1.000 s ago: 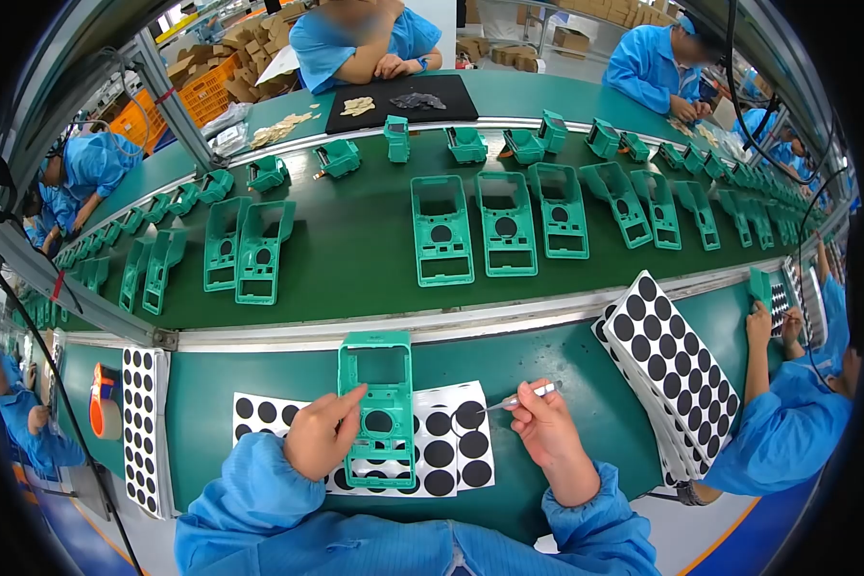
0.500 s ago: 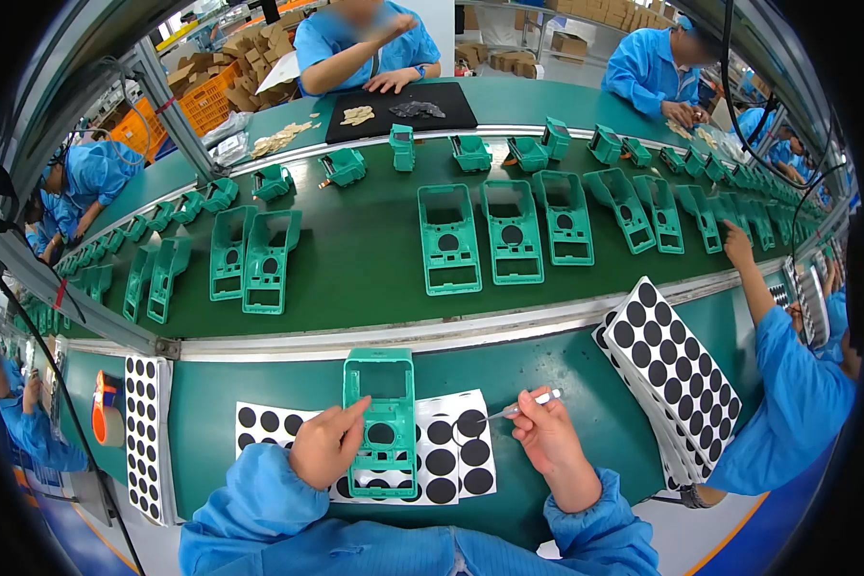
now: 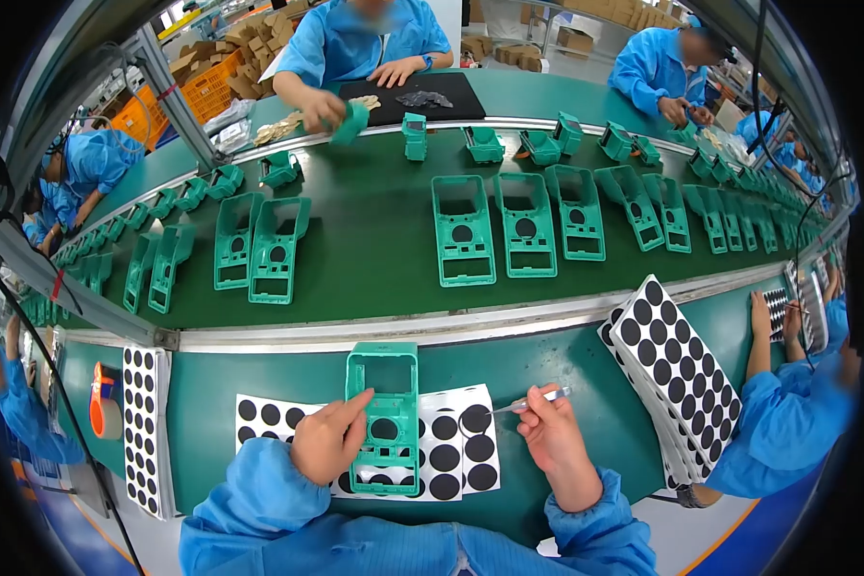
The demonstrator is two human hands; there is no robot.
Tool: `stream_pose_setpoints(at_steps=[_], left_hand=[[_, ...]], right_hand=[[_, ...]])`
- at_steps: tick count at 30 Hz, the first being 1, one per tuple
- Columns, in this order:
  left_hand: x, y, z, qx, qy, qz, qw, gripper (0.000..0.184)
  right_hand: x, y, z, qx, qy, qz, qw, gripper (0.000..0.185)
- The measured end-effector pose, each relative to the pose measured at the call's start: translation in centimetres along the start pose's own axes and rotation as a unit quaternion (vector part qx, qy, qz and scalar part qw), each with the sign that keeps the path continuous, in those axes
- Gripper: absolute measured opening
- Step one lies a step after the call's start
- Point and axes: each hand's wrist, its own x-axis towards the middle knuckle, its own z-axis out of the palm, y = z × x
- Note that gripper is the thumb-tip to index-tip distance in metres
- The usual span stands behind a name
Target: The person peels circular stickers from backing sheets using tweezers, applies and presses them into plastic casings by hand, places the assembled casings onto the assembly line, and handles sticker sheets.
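Observation:
My left hand (image 3: 330,437) lies at the left side of a green plastic housing (image 3: 357,360), its index finger stretched onto the frame and the other fingers curled against the edge. The housing rests on white sheets of black round stickers (image 3: 444,458) and has a black disc in its middle opening. In my right hand (image 3: 554,437), a pair of tweezers (image 3: 515,406) is pinched between thumb and fingers. Their tip meets the edge of a black round sticker (image 3: 476,419) just right of the housing; whether they grip it is unclear.
Stacked sticker sheets (image 3: 677,370) lie to the right, more sheets (image 3: 144,432) to the left beside a tape dispenser (image 3: 106,403). Beyond a metal rail (image 3: 394,331), a belt (image 3: 365,259) carries green housings (image 3: 463,230) and smaller parts. Co-workers sit across and at both sides.
My hands have hardly moved; the tweezer tip is slightly farther right. Across the belt, a co-worker's hand has come down onto a small green part. The right-hand co-worker's hand has left the belt.

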Motion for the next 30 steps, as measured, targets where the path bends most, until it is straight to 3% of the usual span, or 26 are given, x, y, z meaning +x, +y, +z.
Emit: stream_pose_setpoints(at_steps=[5,7,8,11,14,18,25,30], left_hand=[[-0.1,-0.8,0.3,0.011,0.02,0.011,1.0,0.032],[0.1,-0.7,0.2,0.029,0.014,0.007,0.999,0.034],[0.2,-0.8,0.2,0.049,0.007,0.008,0.999,0.037],[0.7,0.1,-0.6,0.049,-0.012,-0.009,0.999,0.041],[0.0,0.3,-1.3,0.059,0.014,-0.005,0.998,0.043],[-0.8,-0.8,-1.7,0.052,0.05,0.154,0.985,0.037],[-1.9,-1.9,-0.5,0.037,0.017,0.185,0.982,0.035],[-2.0,-2.2,-1.2,0.02,-0.018,0.178,0.984,0.037]], right_hand=[[-1.3,0.2,1.9,-0.028,0.032,-0.095,0.995,0.013],[-1.9,0.5,3.2,-0.012,0.078,-0.203,0.976,0.015],[-2.1,0.8,3.9,-0.015,0.078,-0.199,0.977,0.015],[-2.9,1.9,5.5,-0.046,0.039,-0.319,0.946,0.016],[-3.0,3.5,7.0,-0.085,0.021,-0.339,0.937,0.016],[-2.4,5.3,7.8,-0.131,0.019,-0.343,0.93,0.017],[-2.6,7.3,8.4,-0.186,0.012,-0.352,0.917,0.02],[-2.7,8.6,7.5,-0.254,-0.057,-0.403,0.877,0.019]])
